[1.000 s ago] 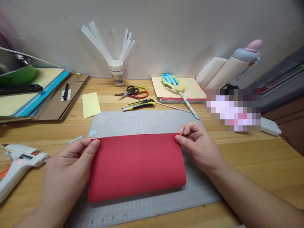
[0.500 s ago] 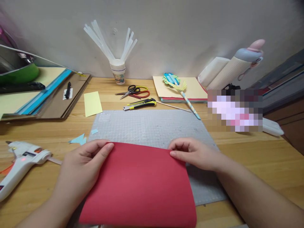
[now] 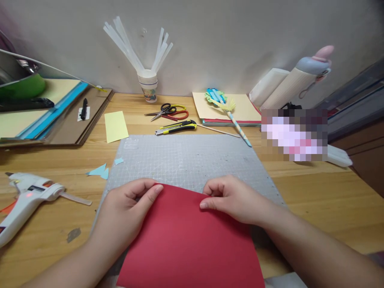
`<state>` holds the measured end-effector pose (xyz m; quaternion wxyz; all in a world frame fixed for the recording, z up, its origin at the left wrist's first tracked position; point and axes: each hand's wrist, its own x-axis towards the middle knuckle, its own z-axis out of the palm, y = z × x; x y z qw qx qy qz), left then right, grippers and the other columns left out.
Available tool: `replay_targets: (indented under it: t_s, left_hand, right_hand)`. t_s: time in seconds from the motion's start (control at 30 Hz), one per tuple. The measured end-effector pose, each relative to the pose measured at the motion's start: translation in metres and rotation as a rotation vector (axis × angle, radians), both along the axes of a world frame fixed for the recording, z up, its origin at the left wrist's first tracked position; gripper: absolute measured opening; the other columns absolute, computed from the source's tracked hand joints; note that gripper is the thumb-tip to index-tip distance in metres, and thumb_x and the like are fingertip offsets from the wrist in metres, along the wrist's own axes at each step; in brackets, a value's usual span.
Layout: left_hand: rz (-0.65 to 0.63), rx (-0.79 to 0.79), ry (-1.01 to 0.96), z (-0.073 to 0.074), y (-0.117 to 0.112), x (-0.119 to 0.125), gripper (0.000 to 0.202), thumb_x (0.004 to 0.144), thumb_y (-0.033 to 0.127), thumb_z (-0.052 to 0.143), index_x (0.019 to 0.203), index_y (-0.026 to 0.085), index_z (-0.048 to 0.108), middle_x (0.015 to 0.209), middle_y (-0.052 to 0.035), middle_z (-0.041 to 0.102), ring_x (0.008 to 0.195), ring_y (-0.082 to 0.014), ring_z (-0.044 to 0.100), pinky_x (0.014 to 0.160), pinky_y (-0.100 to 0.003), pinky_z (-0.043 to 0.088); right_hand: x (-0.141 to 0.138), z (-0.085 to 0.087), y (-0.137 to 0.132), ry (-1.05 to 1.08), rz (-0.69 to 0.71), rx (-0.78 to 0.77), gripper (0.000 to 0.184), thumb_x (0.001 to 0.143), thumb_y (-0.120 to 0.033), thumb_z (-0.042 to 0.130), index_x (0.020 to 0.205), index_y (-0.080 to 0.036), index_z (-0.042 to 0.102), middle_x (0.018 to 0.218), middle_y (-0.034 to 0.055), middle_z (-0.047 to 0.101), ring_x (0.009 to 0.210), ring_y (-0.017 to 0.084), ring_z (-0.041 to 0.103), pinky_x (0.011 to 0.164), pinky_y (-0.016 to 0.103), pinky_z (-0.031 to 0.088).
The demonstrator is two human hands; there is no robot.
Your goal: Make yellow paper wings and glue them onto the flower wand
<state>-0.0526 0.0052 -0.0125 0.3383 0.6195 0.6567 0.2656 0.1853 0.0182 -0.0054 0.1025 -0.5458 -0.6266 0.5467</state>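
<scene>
A sheet of red paper point(image 3: 192, 244) spans the space between my hands, over the near part of the grey cutting mat point(image 3: 180, 160). My left hand point(image 3: 129, 212) pinches its far edge near the left corner, thumb on top. Toward the right end of the same edge, my right hand point(image 3: 231, 200) grips it with the thumb on top and fingers curled behind. The sheet's near end runs out of the bottom of the view. Light blue paper scraps point(image 3: 100, 171) lie left of the mat.
A glue gun point(image 3: 33, 196) lies at left. Behind the mat are a utility knife point(image 3: 177, 127), scissors point(image 3: 165, 111), a yellow paper point(image 3: 116, 127) and paper cups point(image 3: 148, 86) holding clear sticks. A paper flower point(image 3: 231, 114) rests on stacked paper; a bottle point(image 3: 294, 80) leans at right.
My hands have come closer together along the red paper's far edge. The left moved right, the right slightly left. The sheet's near edge has dropped out of view.
</scene>
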Motion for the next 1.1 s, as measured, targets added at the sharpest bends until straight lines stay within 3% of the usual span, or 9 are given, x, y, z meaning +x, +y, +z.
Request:
replay_targets:
  t_s: [0.5, 0.63, 0.73, 0.87, 0.97, 1.1]
  left_hand:
    - [-0.01, -0.064, -0.071, 0.0008, 0.0056, 0.0014, 0.029, 0.076, 0.049, 0.056, 0.072, 0.023, 0.069, 0.067, 0.0023, 0.069, 0.062, -0.0151, 0.059, 0.054, -0.02, 0.043]
    - [0.02, -0.088, -0.087, 0.0006, 0.0066, 0.0002, 0.03, 0.076, 0.05, 0.056, 0.074, 0.023, 0.069, 0.067, 0.002, 0.068, 0.062, -0.0147, 0.058, 0.052, -0.019, 0.042]
    - [0.051, -0.104, -0.093, 0.0013, 0.0072, 0.0001, 0.033, 0.076, 0.051, 0.055, 0.073, 0.021, 0.068, 0.062, 0.0013, 0.065, 0.057, -0.0144, 0.056, 0.047, -0.019, 0.04]
    - [0.069, -0.124, -0.109, 0.0014, 0.0079, 0.0001, 0.035, 0.075, 0.053, 0.055, 0.072, 0.02, 0.067, 0.06, 0.0012, 0.062, 0.055, -0.0134, 0.053, 0.045, -0.019, 0.038]
    - [0.075, -0.133, -0.108, 0.0003, 0.0081, -0.0002, 0.035, 0.075, 0.053, 0.056, 0.073, 0.02, 0.067, 0.061, 0.0021, 0.061, 0.056, -0.0127, 0.052, 0.046, -0.019, 0.038]
    - [0.073, -0.119, -0.089, -0.0006, 0.0074, -0.0006, 0.033, 0.075, 0.053, 0.056, 0.073, 0.022, 0.066, 0.062, 0.003, 0.062, 0.058, -0.0127, 0.053, 0.048, -0.018, 0.039]
  right_hand:
    - [0.0042, -0.0059, 0.0052, 0.04, 0.065, -0.039, 0.023, 0.079, -0.037, 0.058, 0.066, -0.018, 0.063, 0.063, -0.0008, 0.062, 0.054, 0.011, 0.053, 0.047, 0.022, 0.038]
    - [0.0011, -0.0047, 0.0017, 0.049, 0.039, 0.108, 0.016, 0.082, -0.032, 0.056, 0.088, -0.022, 0.066, 0.076, 0.0003, 0.068, 0.066, 0.015, 0.06, 0.057, 0.025, 0.044]
    - [-0.0005, -0.0039, -0.0016, 0.054, 0.018, 0.27, 0.021, 0.082, -0.028, 0.057, 0.102, -0.027, 0.065, 0.09, 0.0007, 0.071, 0.08, 0.018, 0.063, 0.069, 0.029, 0.046]
    - [-0.0001, -0.0034, -0.0035, 0.045, 0.062, 0.344, 0.022, 0.083, -0.027, 0.056, 0.103, -0.029, 0.066, 0.101, 0.0007, 0.069, 0.091, 0.019, 0.062, 0.079, 0.032, 0.045]
    - [0.0003, -0.0038, -0.0042, 0.02, 0.017, 0.338, 0.023, 0.08, -0.029, 0.06, 0.103, -0.028, 0.061, 0.098, 0.0007, 0.068, 0.087, 0.019, 0.062, 0.076, 0.031, 0.045]
    - [0.0, -0.0052, -0.0044, 0.021, 0.006, 0.303, 0.012, 0.079, -0.027, 0.061, 0.089, -0.025, 0.056, 0.087, -0.0007, 0.066, 0.077, 0.016, 0.06, 0.068, 0.027, 0.043]
